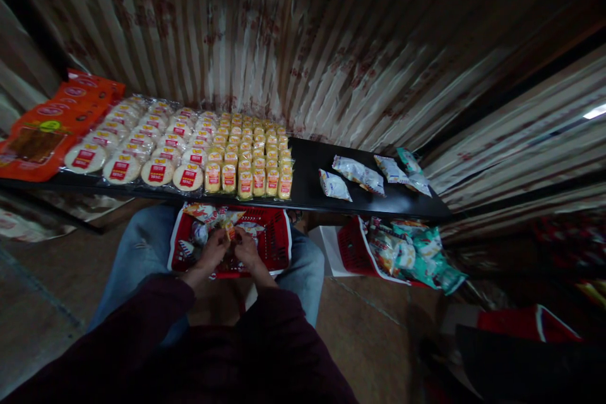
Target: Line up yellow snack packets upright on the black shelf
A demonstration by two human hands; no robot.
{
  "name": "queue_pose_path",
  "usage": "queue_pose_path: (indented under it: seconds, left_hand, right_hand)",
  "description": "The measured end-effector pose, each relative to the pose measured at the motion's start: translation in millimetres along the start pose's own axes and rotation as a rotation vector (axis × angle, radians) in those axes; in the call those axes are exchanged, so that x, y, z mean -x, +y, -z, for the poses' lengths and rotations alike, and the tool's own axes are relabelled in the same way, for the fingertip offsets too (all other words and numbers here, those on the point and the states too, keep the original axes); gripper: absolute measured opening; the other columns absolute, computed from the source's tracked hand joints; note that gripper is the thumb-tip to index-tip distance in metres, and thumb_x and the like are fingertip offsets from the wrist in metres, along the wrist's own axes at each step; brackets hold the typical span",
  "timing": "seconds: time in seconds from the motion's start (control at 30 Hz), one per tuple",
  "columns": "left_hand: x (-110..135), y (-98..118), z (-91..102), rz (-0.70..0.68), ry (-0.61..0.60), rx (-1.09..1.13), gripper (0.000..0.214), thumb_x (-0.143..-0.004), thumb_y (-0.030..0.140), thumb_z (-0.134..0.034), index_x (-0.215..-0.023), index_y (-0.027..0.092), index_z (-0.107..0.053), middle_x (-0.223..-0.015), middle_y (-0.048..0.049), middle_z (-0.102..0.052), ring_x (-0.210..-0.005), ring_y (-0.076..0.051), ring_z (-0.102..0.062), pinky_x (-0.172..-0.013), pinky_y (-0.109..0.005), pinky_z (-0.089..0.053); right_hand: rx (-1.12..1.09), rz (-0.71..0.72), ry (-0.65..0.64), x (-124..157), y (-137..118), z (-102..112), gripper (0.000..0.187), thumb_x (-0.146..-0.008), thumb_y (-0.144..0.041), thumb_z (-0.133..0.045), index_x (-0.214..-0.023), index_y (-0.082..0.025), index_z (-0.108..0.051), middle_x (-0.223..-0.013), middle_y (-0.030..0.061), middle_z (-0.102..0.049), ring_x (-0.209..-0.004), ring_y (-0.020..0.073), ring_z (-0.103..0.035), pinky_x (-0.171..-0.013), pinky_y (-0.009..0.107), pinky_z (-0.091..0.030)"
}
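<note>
Both hands work over a red plastic basket (283, 233) that rests across the lap. Between the fingers of my left hand (214, 251) and my right hand (246, 250) is a small yellow-and-orange wrapped snack packet (230, 230). Each hand's fingers are closed on it, partly hidden by the hands themselves. Inside the basket lie a white-and-red snack bag (211, 217) and several other packets. Just beyond the basket, rows of small yellow wrapped snacks (258, 182) stand on a black shelf (305, 186).
Left along the shelf are round white wrapped crackers (157, 172) in rows and a large orange bag (61, 120). Several white packets (358, 174) lie at its right. A second red basket (348, 246) with snack bags stands lower right. A striped curtain (265, 31) hangs behind.
</note>
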State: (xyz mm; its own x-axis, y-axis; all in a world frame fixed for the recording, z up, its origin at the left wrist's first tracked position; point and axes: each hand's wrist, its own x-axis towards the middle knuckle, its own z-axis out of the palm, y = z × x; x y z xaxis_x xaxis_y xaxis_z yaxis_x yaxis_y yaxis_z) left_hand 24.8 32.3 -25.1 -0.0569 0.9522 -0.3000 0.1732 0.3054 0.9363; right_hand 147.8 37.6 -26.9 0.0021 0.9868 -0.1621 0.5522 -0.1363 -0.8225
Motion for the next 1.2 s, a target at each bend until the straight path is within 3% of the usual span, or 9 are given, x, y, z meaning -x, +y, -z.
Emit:
queue_pose_path:
  seconds: [0.17, 0.57, 0.9, 1.2]
  left_hand:
    - [5, 11, -5.3, -0.01, 0.038, 0.015, 0.032, -0.075, 0.026, -0.058, -0.104, 0.014, -0.057, -0.106, -0.0125, -0.068, -0.097, -0.021, -0.065, -0.089, -0.037, -0.05]
    - [26, 29, -10.1, -0.085, 0.143, -0.069, 0.021, -0.072, 0.027, -0.056, -0.091, 0.017, -0.055, -0.09, -0.0081, -0.068, -0.086, -0.021, -0.067, -0.084, -0.04, -0.052]
    - [45, 56, 4.4, -0.227, 0.203, -0.028, 0.028, -0.077, 0.035, -0.052, -0.1, 0.019, -0.053, -0.098, -0.0084, -0.067, -0.09, -0.022, -0.066, -0.089, -0.041, -0.05]
    - [42, 90, 16.9, -0.328, 0.326, -0.022, 0.029, -0.08, 0.037, -0.052, -0.102, 0.019, -0.054, -0.097, -0.008, -0.067, -0.088, -0.021, -0.065, -0.087, -0.04, -0.051]
  right_hand:
    - [-0.061, 0.069, 0.09, 7, -12, 16, 0.035, -0.075, -0.01, -0.052, -0.106, -0.022, -0.062, -0.108, 0.0043, -0.069, -0.099, 0.0167, -0.064, -0.094, 0.035, -0.049]
    - [-0.321, 0.067, 0.136, 42, -26, 34, 0.024, -0.077, -0.024, -0.055, -0.102, -0.022, -0.057, -0.096, 0.0028, -0.069, -0.088, 0.018, -0.067, -0.082, 0.034, -0.054]
    - [-0.487, 0.17, 0.133, 49, -54, 39, 0.03, -0.077, -0.026, -0.057, -0.107, -0.023, -0.056, -0.105, 0.0034, -0.068, -0.096, 0.0175, -0.066, -0.087, 0.032, -0.054]
    - [-0.572, 0.249, 0.145, 41, -91, 44, 0.034, -0.079, -0.025, -0.056, -0.113, -0.022, -0.057, -0.109, 0.0036, -0.068, -0.094, 0.017, -0.067, -0.087, 0.03, -0.054]
